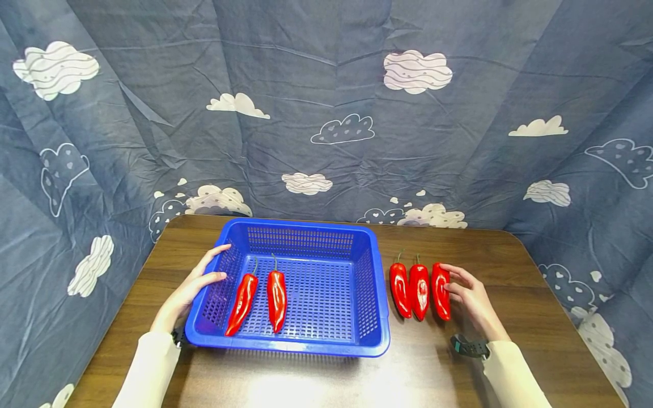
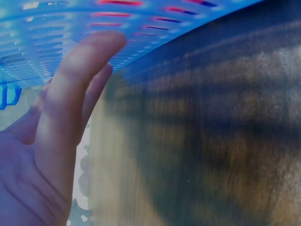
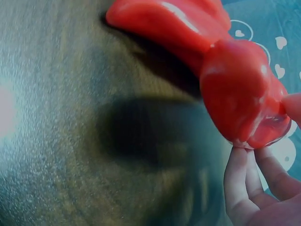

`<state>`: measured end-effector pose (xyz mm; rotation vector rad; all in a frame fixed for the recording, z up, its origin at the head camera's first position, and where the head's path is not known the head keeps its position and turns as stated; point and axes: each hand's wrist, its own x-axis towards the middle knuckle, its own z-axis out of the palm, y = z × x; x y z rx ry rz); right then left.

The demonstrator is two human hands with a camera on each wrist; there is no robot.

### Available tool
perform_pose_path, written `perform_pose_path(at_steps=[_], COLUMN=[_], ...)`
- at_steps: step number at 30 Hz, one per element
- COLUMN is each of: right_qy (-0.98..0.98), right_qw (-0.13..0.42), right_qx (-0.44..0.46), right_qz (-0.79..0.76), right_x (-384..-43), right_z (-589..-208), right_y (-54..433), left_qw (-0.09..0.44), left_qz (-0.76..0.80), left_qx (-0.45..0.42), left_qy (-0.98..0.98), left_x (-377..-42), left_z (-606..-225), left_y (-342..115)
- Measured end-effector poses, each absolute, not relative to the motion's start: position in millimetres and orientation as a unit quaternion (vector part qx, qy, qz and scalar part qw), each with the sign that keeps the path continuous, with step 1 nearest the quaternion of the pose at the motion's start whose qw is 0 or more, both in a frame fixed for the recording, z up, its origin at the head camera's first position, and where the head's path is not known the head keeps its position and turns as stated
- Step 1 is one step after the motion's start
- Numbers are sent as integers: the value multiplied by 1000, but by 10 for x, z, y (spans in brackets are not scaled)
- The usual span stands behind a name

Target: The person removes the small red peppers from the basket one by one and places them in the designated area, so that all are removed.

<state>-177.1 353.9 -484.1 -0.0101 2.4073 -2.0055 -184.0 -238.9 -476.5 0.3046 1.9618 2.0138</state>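
A blue plastic basket (image 1: 306, 347) with slotted walls stands on the table, two red chili peppers (image 1: 277, 300) lying inside toward its left. My left hand (image 1: 186, 292) grips the basket's left side, two fingertips over the rim; in the left wrist view its other fingers (image 2: 61, 103) lie against the outside of the slotted wall. To the right of the basket, three more red peppers lie side by side. My right hand (image 1: 471, 297) pinches the rightmost pepper (image 1: 440, 294) between thumb and fingers. The right wrist view shows this pepper (image 3: 235, 89) end-on, overlapping its neighbours.
The middle pepper (image 1: 419, 292) and the left pepper (image 1: 400, 289) of the row sit between the held one and the basket's right wall. Behind the brown wooden table (image 1: 520, 283) hangs a dark cloth (image 1: 306, 68) with cloud patterns.
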Motion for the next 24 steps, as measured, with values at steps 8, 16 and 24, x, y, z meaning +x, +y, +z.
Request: perform_pose_path(at_steps=[8, 16, 24], right_qy=[802, 812, 812], right_qw=[4, 8, 15], right_qx=[11, 21, 21], right_qz=[-597, -584, -583], right_x=[-1813, -1850, -1869], right_z=[-4885, -4899, -4892], right_y=[3541, 3500, 3481], left_qw=[154, 157, 162], left_qz=[701, 703, 711], left_qx=[107, 105, 102], left_qy=[688, 685, 677], left_x=[-1838, -1836, -1844], left_z=[-4764, -4766, -4769], left_y=[-2388, -2385, -2385])
